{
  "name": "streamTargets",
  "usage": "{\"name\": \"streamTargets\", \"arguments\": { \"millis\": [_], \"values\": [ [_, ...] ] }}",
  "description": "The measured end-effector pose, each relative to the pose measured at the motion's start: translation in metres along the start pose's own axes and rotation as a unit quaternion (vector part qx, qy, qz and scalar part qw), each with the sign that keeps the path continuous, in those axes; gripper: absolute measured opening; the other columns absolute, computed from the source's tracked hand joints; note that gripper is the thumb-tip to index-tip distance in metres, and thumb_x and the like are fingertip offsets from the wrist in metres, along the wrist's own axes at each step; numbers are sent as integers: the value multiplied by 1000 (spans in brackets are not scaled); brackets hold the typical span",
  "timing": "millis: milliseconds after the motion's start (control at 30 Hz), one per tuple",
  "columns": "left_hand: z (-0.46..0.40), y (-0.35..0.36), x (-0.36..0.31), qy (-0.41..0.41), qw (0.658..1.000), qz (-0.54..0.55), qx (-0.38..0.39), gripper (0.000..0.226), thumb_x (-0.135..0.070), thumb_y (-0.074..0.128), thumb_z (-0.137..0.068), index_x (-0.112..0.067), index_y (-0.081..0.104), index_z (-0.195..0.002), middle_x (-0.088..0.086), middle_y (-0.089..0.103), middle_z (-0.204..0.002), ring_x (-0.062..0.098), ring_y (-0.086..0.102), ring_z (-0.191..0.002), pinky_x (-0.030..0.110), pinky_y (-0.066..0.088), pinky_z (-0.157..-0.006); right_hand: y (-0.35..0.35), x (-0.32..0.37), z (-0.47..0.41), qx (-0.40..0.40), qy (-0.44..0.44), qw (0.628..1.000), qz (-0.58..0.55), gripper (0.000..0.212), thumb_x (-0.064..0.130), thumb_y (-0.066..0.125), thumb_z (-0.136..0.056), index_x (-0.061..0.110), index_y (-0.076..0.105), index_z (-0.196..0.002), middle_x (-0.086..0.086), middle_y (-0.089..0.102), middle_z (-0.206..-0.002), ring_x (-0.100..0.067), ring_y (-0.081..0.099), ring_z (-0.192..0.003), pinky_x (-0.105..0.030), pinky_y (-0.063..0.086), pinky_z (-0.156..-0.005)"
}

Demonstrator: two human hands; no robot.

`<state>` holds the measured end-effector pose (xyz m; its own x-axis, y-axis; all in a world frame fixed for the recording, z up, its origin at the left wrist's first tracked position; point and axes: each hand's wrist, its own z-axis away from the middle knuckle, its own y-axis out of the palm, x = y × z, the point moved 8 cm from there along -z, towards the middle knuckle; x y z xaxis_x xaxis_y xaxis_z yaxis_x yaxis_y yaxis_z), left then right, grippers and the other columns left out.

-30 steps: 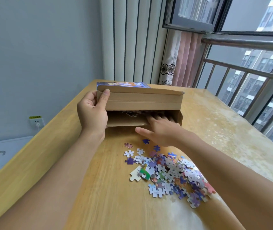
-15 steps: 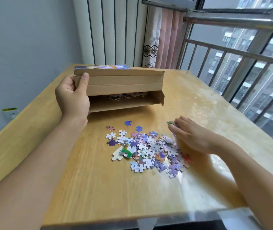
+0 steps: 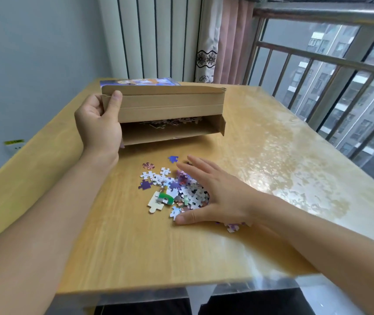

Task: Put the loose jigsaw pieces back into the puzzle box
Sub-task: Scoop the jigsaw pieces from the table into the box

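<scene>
A brown cardboard puzzle box (image 3: 170, 103) stands on the wooden table (image 3: 136, 246), its open side facing me with several pieces visible inside. My left hand (image 3: 100, 126) grips the box's left end, thumb on the front flap. A pile of loose jigsaw pieces (image 3: 170, 189) lies on the table in front of the box. My right hand (image 3: 213, 194) lies over the right side of the pile, fingers straight and spread, thumb along the near edge. A few pieces (image 3: 233, 227) peek out under my right wrist.
A window with a metal railing (image 3: 317, 55) runs along the right side of the table. Vertical blinds and a pink curtain (image 3: 231, 39) hang behind the table. The grey wall (image 3: 33, 53) is at the left. The table's near edge (image 3: 181, 289) is close to me.
My right hand left the box opening, swung out to the right of the pile, and now lies flat over the pieces. The left hand keeps its hold on the box.
</scene>
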<state>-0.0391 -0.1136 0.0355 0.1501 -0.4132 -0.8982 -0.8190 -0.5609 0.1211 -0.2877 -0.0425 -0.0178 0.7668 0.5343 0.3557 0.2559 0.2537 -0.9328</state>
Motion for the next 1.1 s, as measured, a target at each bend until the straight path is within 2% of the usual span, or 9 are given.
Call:
{"name": "streamTargets", "arguments": {
  "millis": [100,167,267,333,433,533,733,933,1100],
  "values": [
    [-1,-3,0,-6,1000,2,-10,33,-38,65,-96,-21,52,-71,-4,50,-65,28,39,-47,23,29,-29,-8,10,-9,2,-38,998,41,105,85,59,-73,35,22,-158,12,25,-161,-9,16,-148,-38,28,-121],
    [-3,-6,0,-7,1000,9,-18,32,-37,66,-96,-22,53,-71,-8,53,-65,27,43,-57,24,31,-32,-13,6,-11,16,-26,999,39,109,89,59,-68,40,20,-157,12,27,-159,-11,20,-146,-42,32,-119],
    [-9,-9,2,-4,1000,22,-21,30,-40,67,-94,-23,57,-72,-14,58,-65,22,49,-67,34,40,-49,-19,-7,-5,62,43,994,73,122,94,63,-54,51,8,-155,9,27,-157,-17,21,-144,-48,34,-117],
    [-10,-8,4,-5,999,30,-17,29,-42,68,-92,-23,58,-73,-11,59,-69,21,49,-69,41,41,-58,-21,-9,-3,89,73,987,108,114,93,64,-55,55,15,-151,7,35,-145,-20,30,-133,-47,40,-109],
    [-10,-7,4,-3,999,38,-16,27,-41,69,-91,-24,58,-73,-11,60,-70,18,50,-70,36,41,-58,-24,-1,-8,80,73,991,82,86,80,73,-63,54,41,-138,6,42,-122,-20,45,-111,-42,48,-96],
    [-11,-7,5,-1,999,47,-19,28,-39,70,-91,-24,57,-71,-9,60,-72,14,51,-72,30,46,-63,-25,2,-13,74,78,993,57,67,63,79,-72,43,52,-130,6,45,-114,-19,54,-99,-37,50,-88],
    [-8,-4,2,8,998,58,-19,27,-31,69,-95,-25,58,-71,-13,61,-71,7,52,-73,22,47,-70,-26,2,-17,64,57,996,9,41,47,82,-78,36,59,-110,9,54,-108,-9,53,-87,-25,43,-67],
    [-10,-5,1,10,998,60,-20,24,-31,70,-94,-25,61,-73,-12,64,-74,8,54,-75,23,48,-72,-35,-6,-20,15,77,996,-29,27,33,81,-80,35,61,-99,5,61,-109,-10,60,-78,-28,49,-60],
    [-10,-5,0,12,998,58,-20,23,-32,70,-95,-25,61,-75,-9,66,-78,9,57,-78,23,50,-74,-48,-24,-16,-55,143,984,-94,15,14,74,-82,22,69,-95,-1,67,-94,-17,64,-69,-35,58,-61]
  ]
}}
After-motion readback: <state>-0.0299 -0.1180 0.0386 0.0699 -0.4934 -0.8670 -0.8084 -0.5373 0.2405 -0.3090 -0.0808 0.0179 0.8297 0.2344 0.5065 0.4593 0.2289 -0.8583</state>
